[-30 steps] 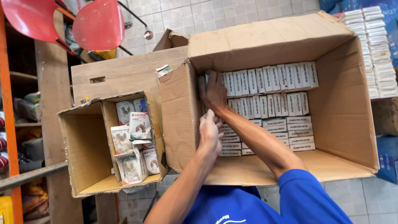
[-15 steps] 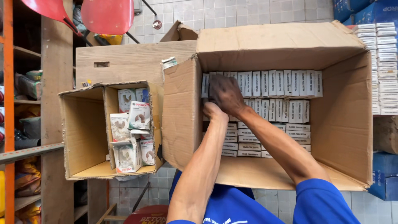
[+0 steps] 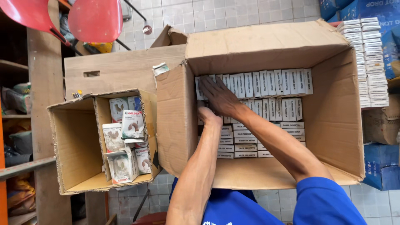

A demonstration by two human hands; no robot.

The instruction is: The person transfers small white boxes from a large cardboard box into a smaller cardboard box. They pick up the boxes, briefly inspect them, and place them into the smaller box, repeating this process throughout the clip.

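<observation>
A large open cardboard box (image 3: 333, 125) lies on its side, packed with rows of small white boxes (image 3: 271, 83). Both my arms reach into it. My right hand (image 3: 219, 96) lies flat, fingers spread, on the white boxes at the inner left of the carton. My left hand (image 3: 207, 115) sits just below it against the left wall of the carton, its fingers tucked among the boxes and hidden. What it grips, if anything, cannot be seen.
A smaller open carton (image 3: 79, 137) at the left holds several white packets with pictures (image 3: 132, 124). Behind is a wooden shelf post (image 3: 46, 104) and red plastic chairs (image 3: 95, 18). A stack of white boxes (image 3: 371, 62) and blue cartons (image 3: 381, 166) stand at the right.
My left hand has moved further into the big carton, up under my right hand. The right hand has stayed on the same white boxes. The view has shifted slightly.
</observation>
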